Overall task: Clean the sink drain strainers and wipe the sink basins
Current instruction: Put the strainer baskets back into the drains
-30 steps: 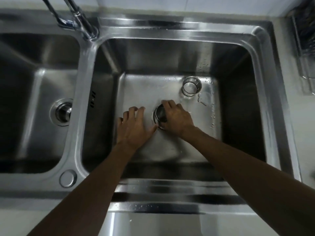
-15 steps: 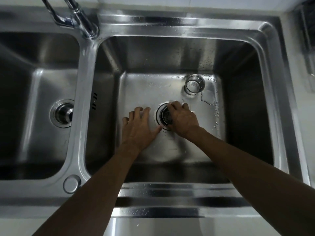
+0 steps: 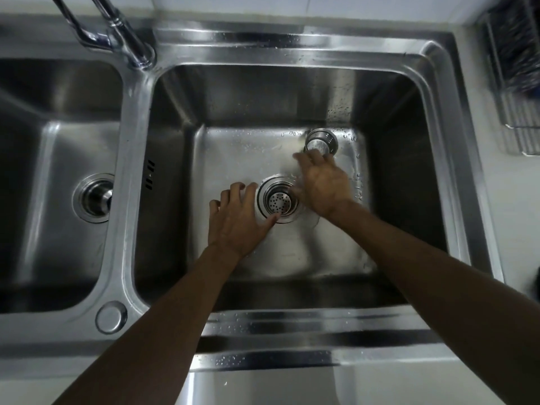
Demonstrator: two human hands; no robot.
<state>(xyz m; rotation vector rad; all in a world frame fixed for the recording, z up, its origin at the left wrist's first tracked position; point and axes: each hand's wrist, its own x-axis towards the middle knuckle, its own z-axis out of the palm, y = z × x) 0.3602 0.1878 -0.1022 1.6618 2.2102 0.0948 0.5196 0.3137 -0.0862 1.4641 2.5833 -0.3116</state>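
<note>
Right basin (image 3: 409,176): perforated strainer (image 3: 278,202) seated in drain, flanked by left hand (image 3: 238,219), spread flat, empty; blurred right hand (image 3: 324,182) open, fingertips seemingly touching loose strainer basket (image 3: 320,142); faucet (image 3: 117,30) and rack (image 3: 517,68) noted

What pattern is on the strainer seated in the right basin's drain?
Small round holes dotted across its shiny silver bottom, clearest in the head view.

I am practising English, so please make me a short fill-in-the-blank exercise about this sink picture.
1. The loose strainer basket lies in the ____ basin.
2. The right hand reaches toward the loose ____.
3. The left hand rests ____ on the basin floor beside the drain.

Missing words: right; strainer basket; flat
</note>
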